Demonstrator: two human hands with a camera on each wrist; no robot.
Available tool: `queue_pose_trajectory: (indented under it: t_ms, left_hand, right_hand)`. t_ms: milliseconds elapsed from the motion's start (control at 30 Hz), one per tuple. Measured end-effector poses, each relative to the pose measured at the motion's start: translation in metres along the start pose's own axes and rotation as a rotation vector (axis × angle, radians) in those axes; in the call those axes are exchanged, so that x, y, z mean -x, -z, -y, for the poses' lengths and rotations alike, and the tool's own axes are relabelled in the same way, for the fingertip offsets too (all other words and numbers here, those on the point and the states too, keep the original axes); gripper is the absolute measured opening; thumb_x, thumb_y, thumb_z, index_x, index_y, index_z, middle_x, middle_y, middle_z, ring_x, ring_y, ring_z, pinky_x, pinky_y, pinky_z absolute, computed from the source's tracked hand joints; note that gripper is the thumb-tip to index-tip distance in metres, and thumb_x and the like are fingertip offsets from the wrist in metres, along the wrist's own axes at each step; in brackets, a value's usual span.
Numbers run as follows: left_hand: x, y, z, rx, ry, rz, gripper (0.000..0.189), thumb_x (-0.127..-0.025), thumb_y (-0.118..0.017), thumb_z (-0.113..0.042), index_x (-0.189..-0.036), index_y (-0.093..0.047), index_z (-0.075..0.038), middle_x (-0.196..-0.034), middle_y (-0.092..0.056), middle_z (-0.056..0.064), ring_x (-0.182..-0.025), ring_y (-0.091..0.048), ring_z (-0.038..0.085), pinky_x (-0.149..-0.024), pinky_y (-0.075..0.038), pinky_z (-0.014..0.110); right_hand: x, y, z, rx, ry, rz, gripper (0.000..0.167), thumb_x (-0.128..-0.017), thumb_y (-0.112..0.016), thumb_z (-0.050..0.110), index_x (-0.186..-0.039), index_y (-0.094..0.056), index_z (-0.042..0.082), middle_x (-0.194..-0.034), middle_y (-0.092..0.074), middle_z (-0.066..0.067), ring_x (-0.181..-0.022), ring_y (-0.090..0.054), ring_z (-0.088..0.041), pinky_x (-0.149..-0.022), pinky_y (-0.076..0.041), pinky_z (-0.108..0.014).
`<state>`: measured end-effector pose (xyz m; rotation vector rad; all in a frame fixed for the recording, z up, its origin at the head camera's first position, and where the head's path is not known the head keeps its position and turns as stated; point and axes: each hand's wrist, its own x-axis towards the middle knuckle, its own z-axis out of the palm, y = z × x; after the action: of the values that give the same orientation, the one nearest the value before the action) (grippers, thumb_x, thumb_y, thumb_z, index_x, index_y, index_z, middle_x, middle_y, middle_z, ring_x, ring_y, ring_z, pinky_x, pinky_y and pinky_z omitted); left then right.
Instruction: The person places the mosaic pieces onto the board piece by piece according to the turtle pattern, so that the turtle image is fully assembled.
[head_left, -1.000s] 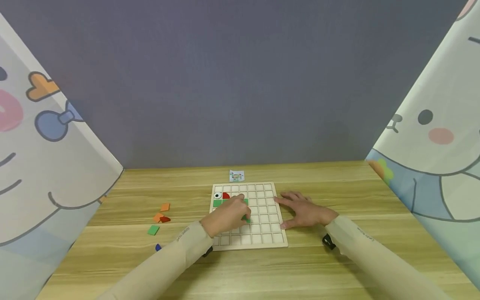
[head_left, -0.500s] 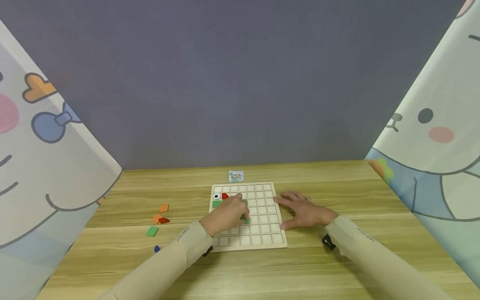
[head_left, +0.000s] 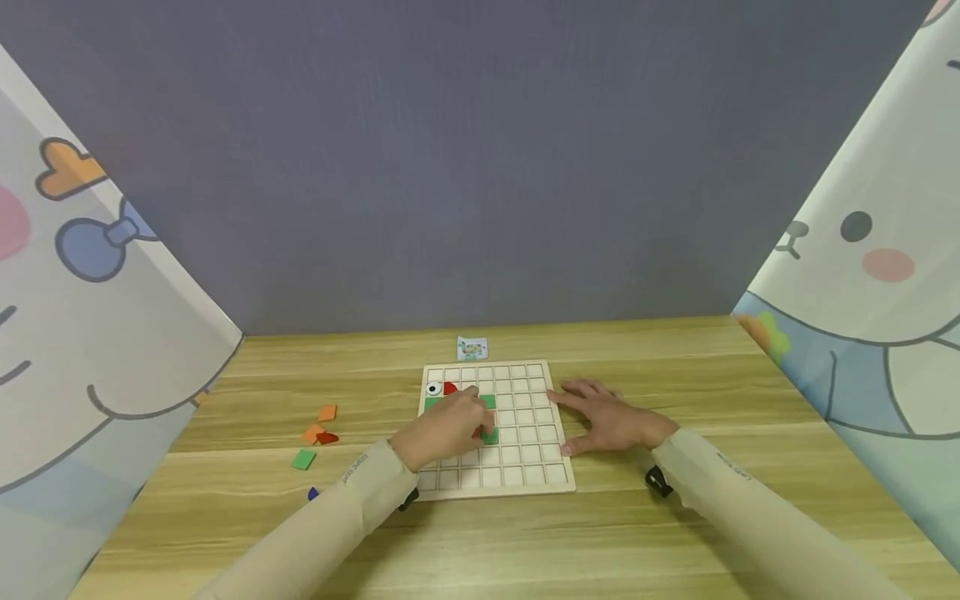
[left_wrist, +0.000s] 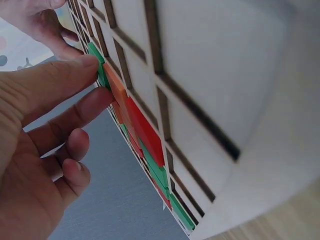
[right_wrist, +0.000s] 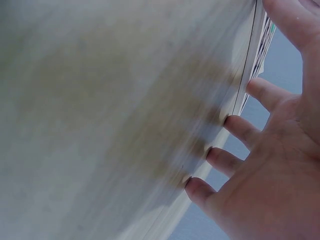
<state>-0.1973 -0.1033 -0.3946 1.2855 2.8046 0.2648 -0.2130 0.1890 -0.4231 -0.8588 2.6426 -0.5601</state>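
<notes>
A pale wooden grid board (head_left: 534, 475) lies on the table with coloured tiles set in its cells. My left hand (head_left: 447, 425) is over its left half, hiding several tiles. In the left wrist view, the left thumb tip is right at a green tile (left_wrist: 95, 52), and the index fingertip is close by, near an orange tile (left_wrist: 116, 84). A red tile (left_wrist: 145, 129) sits further along. My right hand (head_left: 606, 418) is spread at the board's right edge, index and thumb tips against it; in the right wrist view the other fingertips rest on the table.
Loose to the left lie orange tiles (head_left: 327, 412), a red piece (head_left: 327, 437), a green tile (head_left: 303, 459) and a blue piece (head_left: 312, 493). A small printed card (head_left: 472, 348) lies behind the board. An eye tile (head_left: 433, 388) sits in its upper left.
My left hand has shifted slightly left, and more of the green tile by its fingertips shows. The right hand stays at the board's edge.
</notes>
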Motion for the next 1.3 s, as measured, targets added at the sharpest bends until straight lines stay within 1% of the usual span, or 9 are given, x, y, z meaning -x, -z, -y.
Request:
queue_pose_trajectory:
  t_ms: [100, 233, 400, 533, 700, 833, 900, 1033, 1300]
  left_hand:
    - [-0.001, 0.001, 0.0, -0.014, -0.003, -0.035, 0.009, -0.078, -0.077, -0.004, -0.079, -0.075, -0.013, -0.073, -0.063, -0.011, -0.074, -0.051, 0.01, -0.082, -0.044, 0.024]
    - [-0.001, 0.003, 0.0, -0.023, 0.027, -0.091, 0.017, -0.082, -0.07, 0.001, -0.075, -0.07, -0.014, -0.075, -0.065, -0.007, -0.078, -0.057, 0.012, -0.105, -0.032, 0.037]
    - [0.0, 0.004, 0.0, 0.001, 0.064, -0.077, 0.016, -0.086, -0.066, 0.001, -0.085, -0.072, -0.013, -0.08, -0.067, -0.005, -0.074, -0.051, 0.016, -0.085, -0.046, 0.033]
    - [0.0, 0.004, -0.001, 0.01, 0.07, -0.056, 0.024, -0.087, -0.061, 0.006, -0.093, -0.074, -0.013, -0.086, -0.068, -0.003, -0.075, -0.05, 0.017, -0.064, -0.045, 0.025]
    - [0.001, 0.003, -0.001, -0.037, 0.016, -0.046, 0.039, -0.081, -0.061, 0.015, -0.101, -0.074, -0.016, -0.1, -0.069, -0.005, -0.093, -0.056, 0.021, -0.09, -0.045, 0.031]
    - [0.003, 0.0, -0.001, -0.06, -0.047, -0.007, 0.041, -0.079, -0.068, 0.012, -0.104, -0.075, -0.021, -0.105, -0.065, -0.009, -0.089, -0.049, 0.014, -0.08, -0.044, 0.022]
    - [0.003, -0.001, -0.001, -0.048, -0.05, 0.015, 0.039, -0.08, -0.069, 0.009, -0.102, -0.076, -0.021, -0.105, -0.065, -0.01, -0.083, -0.043, 0.011, -0.069, -0.04, 0.019]
    - [0.005, -0.001, -0.002, -0.035, -0.031, 0.041, 0.034, -0.081, -0.069, 0.006, -0.102, -0.076, -0.02, -0.106, -0.064, -0.011, -0.081, -0.04, 0.009, -0.067, -0.036, 0.019]
    - [0.014, 0.003, 0.001, -0.029, -0.05, -0.035, 0.04, -0.081, -0.065, 0.011, -0.105, -0.075, -0.019, -0.106, -0.064, -0.008, -0.085, -0.045, 0.013, -0.082, -0.043, 0.026]
  right_hand:
    - [0.0, 0.001, 0.0, -0.002, 0.008, -0.002, 0.091, -0.079, -0.067, 0.057, -0.15, -0.028, 0.016, -0.152, -0.017, -0.019, -0.137, -0.008, -0.045, -0.097, -0.009, -0.073]
    - [0.0, 0.001, 0.0, 0.001, 0.019, -0.01, 0.09, -0.08, -0.067, 0.056, -0.15, -0.028, 0.015, -0.152, -0.017, -0.02, -0.137, -0.009, -0.045, -0.097, -0.011, -0.073]
    - [-0.001, 0.001, 0.0, 0.01, 0.011, -0.009, 0.091, -0.079, -0.066, 0.058, -0.15, -0.028, 0.016, -0.152, -0.017, -0.019, -0.137, -0.009, -0.045, -0.098, -0.011, -0.072]
    - [-0.001, 0.001, 0.0, 0.015, 0.008, -0.007, 0.091, -0.08, -0.066, 0.058, -0.15, -0.028, 0.015, -0.152, -0.017, -0.019, -0.137, -0.009, -0.044, -0.098, -0.011, -0.072]
    - [-0.002, 0.001, -0.001, 0.011, 0.019, -0.007, 0.09, -0.08, -0.066, 0.058, -0.15, -0.029, 0.015, -0.151, -0.019, -0.019, -0.136, -0.011, -0.045, -0.096, -0.012, -0.073]
    - [-0.001, 0.001, 0.0, 0.007, 0.022, -0.011, 0.089, -0.08, -0.066, 0.058, -0.149, -0.03, 0.014, -0.151, -0.019, -0.019, -0.136, -0.012, -0.045, -0.096, -0.013, -0.073]
    - [-0.001, 0.001, 0.001, 0.003, 0.019, -0.011, 0.09, -0.08, -0.066, 0.058, -0.149, -0.03, 0.014, -0.151, -0.019, -0.02, -0.136, -0.012, -0.045, -0.096, -0.013, -0.073]
    - [0.0, 0.001, 0.001, 0.0, 0.014, -0.009, 0.089, -0.08, -0.067, 0.057, -0.149, -0.03, 0.014, -0.151, -0.019, -0.019, -0.136, -0.012, -0.045, -0.096, -0.012, -0.073]
    - [0.001, 0.001, 0.001, 0.003, 0.023, -0.015, 0.09, -0.08, -0.067, 0.057, -0.149, -0.03, 0.014, -0.151, -0.019, -0.02, -0.136, -0.011, -0.046, -0.097, -0.011, -0.073]
